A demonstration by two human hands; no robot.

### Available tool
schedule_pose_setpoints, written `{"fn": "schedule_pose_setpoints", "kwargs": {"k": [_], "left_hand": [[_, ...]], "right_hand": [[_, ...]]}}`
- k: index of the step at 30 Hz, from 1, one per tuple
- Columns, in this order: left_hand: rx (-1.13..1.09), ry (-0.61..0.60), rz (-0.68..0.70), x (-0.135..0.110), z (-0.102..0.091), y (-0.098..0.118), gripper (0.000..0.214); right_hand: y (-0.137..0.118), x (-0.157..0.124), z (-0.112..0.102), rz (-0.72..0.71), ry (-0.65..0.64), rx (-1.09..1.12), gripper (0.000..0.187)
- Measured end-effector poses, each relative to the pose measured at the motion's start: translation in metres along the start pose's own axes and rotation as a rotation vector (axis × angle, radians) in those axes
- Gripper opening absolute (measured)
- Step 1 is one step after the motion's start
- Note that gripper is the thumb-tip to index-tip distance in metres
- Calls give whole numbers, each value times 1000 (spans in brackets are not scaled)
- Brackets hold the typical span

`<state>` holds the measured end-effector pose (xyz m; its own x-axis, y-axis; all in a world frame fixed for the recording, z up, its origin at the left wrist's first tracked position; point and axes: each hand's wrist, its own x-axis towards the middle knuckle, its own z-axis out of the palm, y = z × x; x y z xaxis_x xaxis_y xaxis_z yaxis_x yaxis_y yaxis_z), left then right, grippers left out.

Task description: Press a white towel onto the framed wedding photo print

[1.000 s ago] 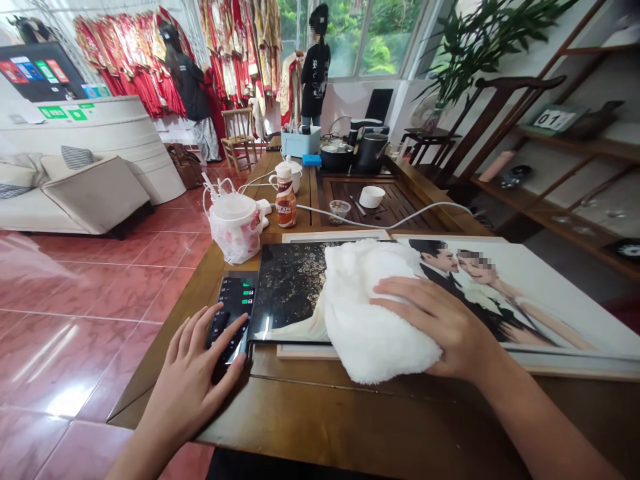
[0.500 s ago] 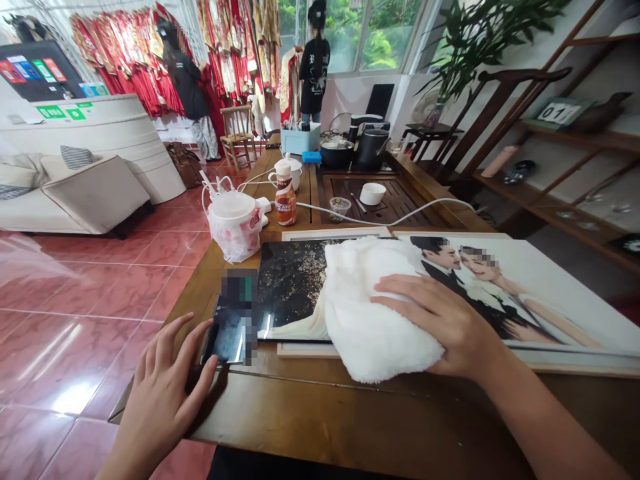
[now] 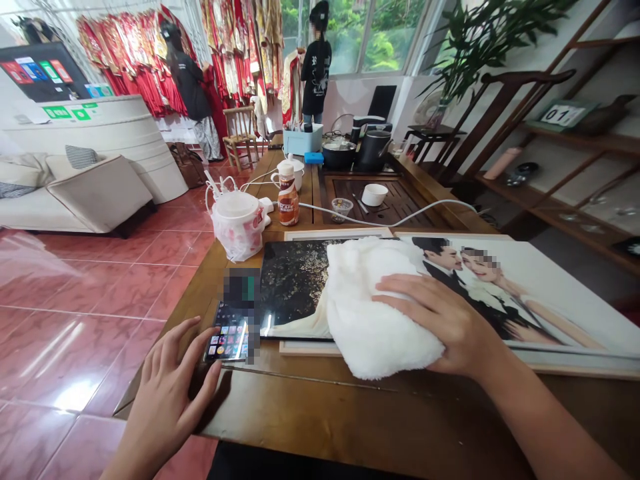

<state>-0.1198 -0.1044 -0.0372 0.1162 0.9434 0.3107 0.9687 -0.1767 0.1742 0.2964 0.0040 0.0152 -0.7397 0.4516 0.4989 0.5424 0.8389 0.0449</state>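
At the table's left edge lies a phone (image 3: 227,340) with its screen lit, showing rows of small icons. My left hand (image 3: 175,380) is beside it, fingers spread, the index fingertip at the phone's left edge. A white fluffy cloth (image 3: 370,320) is under my right hand (image 3: 445,320), whose fingers curl over its right side. The cloth covers part of a dark framed photo (image 3: 290,273) with a pale dress hem. To the right lies a larger framed wedding photo (image 3: 550,280) of two people, partly behind my right hand and wrist.
A bagged cup (image 3: 237,223) and a brown-labelled bottle (image 3: 288,197) stand beyond the phone. Behind the photos are a small white bowl (image 3: 374,195), a plastic cup (image 3: 341,209) and a white cable (image 3: 415,215). Two people stand near hanging red garments (image 3: 240,53).
The phone screen has gone from dark to lit with icons. My left index finger has shifted slightly over the phone's edge. My right hand and the cloth stay almost in place.
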Motion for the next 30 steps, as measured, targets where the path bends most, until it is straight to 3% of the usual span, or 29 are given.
{"fn": "schedule_pose_setpoints", "kwargs": {"k": [12, 19, 25, 30], "left_hand": [[-64, 74, 7, -10, 3, 5, 37], [-11, 6, 107, -6, 1, 9, 51], [-51, 84, 176, -12, 0, 3, 50], [-41, 80, 262, -11, 1, 1, 46]], "right_hand": [[0, 2, -1, -20, -12, -18, 47], [-1, 4, -2, -38, -19, -32, 45], [-2, 4, -2, -43, -14, -17, 47], [-2, 5, -2, -44, -18, -17, 47]]}}
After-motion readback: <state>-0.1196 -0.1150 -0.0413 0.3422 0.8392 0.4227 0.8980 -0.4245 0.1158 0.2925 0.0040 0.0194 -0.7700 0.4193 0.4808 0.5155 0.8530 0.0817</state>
